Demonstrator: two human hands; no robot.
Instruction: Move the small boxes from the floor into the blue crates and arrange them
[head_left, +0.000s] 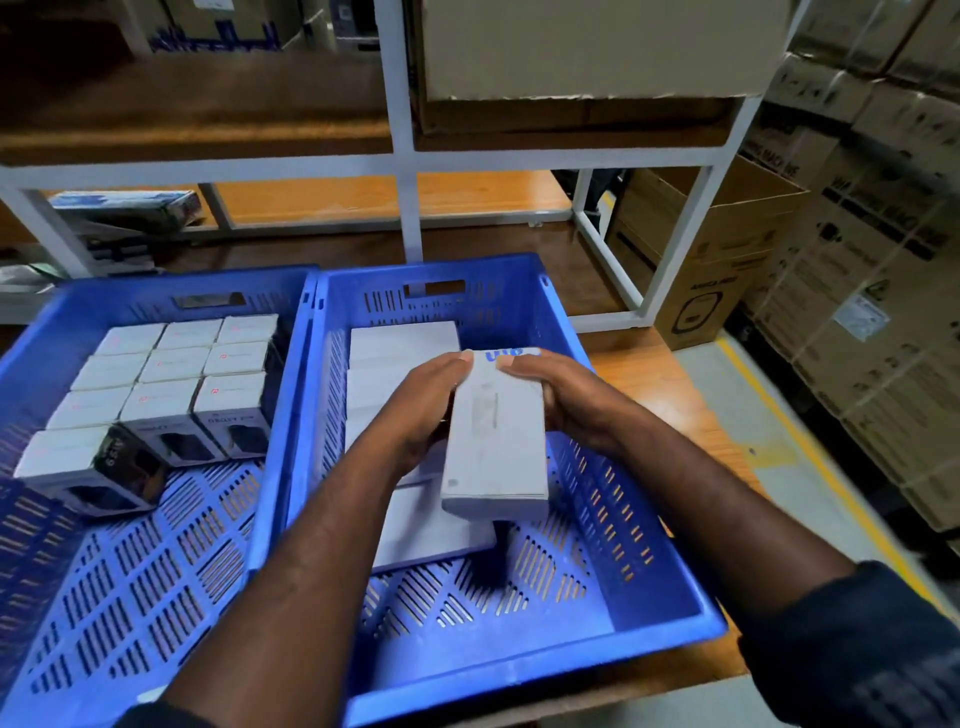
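Head: white box between left hand and right hand

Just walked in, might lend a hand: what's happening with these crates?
A person grips a white box with the left hand and right hand above the right blue crate, which already has flat white boxes along its left side. The left blue crate holds rows of small boxes at its far end.

The left blue crate runs past the left edge.
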